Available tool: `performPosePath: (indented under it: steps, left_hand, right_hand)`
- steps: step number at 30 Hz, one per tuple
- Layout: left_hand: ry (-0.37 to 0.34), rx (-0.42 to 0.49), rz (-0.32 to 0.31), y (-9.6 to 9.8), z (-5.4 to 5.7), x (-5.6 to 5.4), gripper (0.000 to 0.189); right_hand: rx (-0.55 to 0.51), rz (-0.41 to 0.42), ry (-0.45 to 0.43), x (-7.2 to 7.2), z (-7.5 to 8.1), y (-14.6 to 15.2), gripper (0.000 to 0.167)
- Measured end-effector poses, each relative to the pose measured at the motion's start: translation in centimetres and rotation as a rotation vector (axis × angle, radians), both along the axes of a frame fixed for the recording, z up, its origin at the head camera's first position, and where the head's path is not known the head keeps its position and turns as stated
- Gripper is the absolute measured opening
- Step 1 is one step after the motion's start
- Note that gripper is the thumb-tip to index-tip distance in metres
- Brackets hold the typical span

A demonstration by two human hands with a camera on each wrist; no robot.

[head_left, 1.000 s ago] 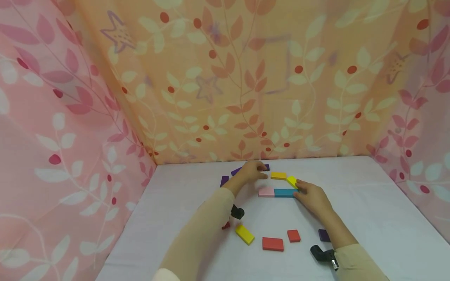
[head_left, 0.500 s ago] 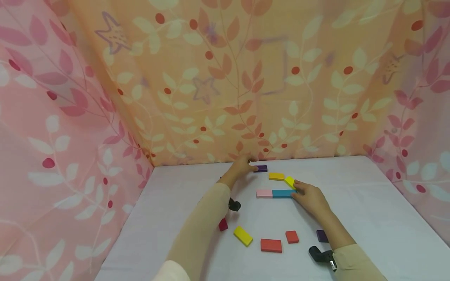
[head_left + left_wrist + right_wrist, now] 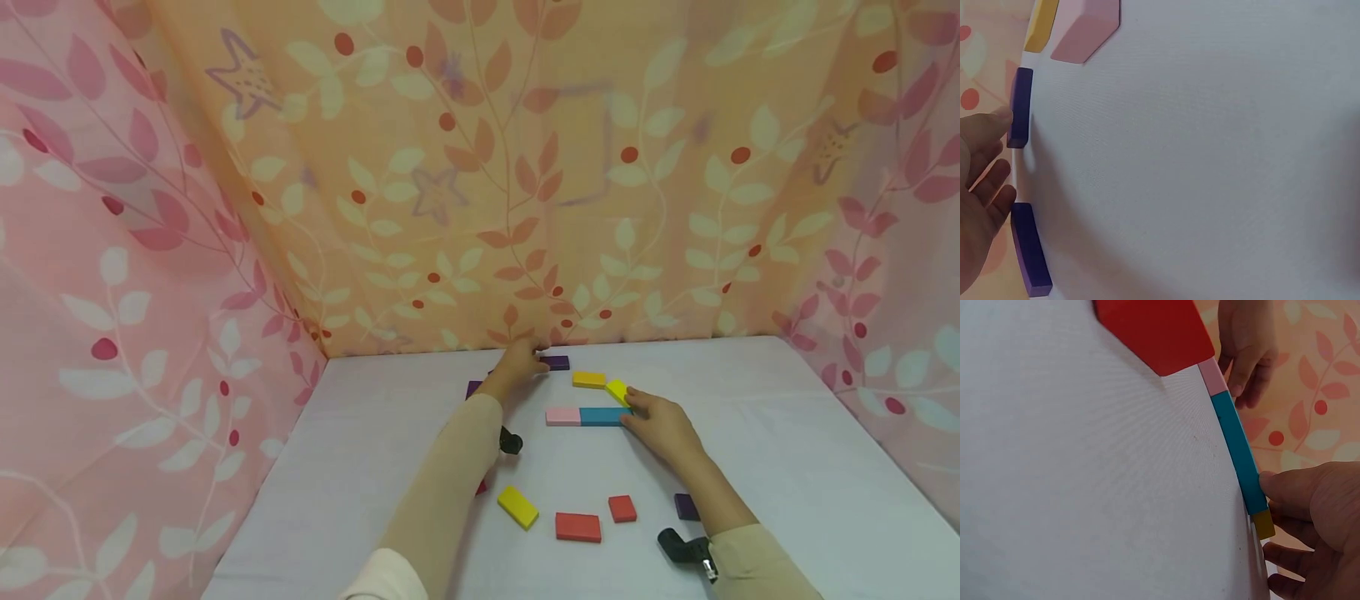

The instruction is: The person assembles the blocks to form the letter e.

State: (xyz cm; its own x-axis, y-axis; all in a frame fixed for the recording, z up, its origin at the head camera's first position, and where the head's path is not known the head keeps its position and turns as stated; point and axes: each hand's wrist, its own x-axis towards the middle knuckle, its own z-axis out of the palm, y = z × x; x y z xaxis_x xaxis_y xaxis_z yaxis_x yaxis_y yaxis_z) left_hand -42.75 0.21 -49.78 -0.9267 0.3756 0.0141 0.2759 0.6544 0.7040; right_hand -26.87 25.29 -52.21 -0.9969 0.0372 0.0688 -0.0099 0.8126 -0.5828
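Note:
In the head view my left hand [image 3: 517, 367] reaches to the back, thumb and forefinger at the left end of a dark purple block [image 3: 557, 362]. The left wrist view has the thumb against this purple block [image 3: 1020, 109], other fingers loosely bent beside a second purple block [image 3: 1032, 250]. My right hand [image 3: 663, 423] rests near the right end of a blue block [image 3: 602, 417], its thumb touching that block and its fingers by a tilted yellow block [image 3: 617, 392]. A pink block [image 3: 562, 417] lies end to end with the blue one.
Nearer on the white table [image 3: 360, 500] lie a yellow block [image 3: 518, 507], a red rectangular block [image 3: 577, 527], a small red block [image 3: 622, 508] and a dark block [image 3: 686, 507]. An orange-yellow block [image 3: 588, 380] lies behind the pink one. Patterned curtain [image 3: 420, 208] encloses the back and sides.
My left hand has shifted left and slightly back, from over the purple block to its left end. My right hand keeps its place by the blue and yellow blocks.

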Motion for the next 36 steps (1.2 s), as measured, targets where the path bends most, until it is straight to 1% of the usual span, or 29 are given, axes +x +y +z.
performPosePath:
  steps: [8,15,21,25,28,32,36]
  left_hand:
    - [0.053,-0.05,0.008,0.3,-0.5,-0.5,0.045]
    - [0.056,-0.062,0.026,0.7,-0.5,-0.7,0.046]
    - [0.077,-0.079,0.015,0.9,-0.6,-0.8,0.043]
    - [0.072,-0.059,0.018,0.8,-1.0,-0.9,0.041]
    - [0.056,-0.038,0.028,0.7,-1.2,-0.8,0.039]
    - [0.033,-0.008,0.025,0.4,-0.9,-0.7,0.039]
    - [0.031,-0.002,0.016,-0.1,-0.4,-0.7,0.039]
  right_hand:
    - [0.009,-0.01,0.002,-0.2,-0.1,-0.2,0.054]
    - [0.012,-0.008,0.008,-0.2,0.0,0.0,0.053]
    - [0.005,-0.014,0.002,-0.1,0.0,0.0,0.053]
    - [0.003,-0.017,0.005,0.1,0.0,-0.1,0.052]
    - [0.007,-0.01,0.007,0.2,0.1,-0.2,0.052]
    - [0.018,-0.005,0.012,0.2,0.1,-0.2,0.053]
    - [0.03,-0.007,0.011,0.0,0.0,0.0,0.054]
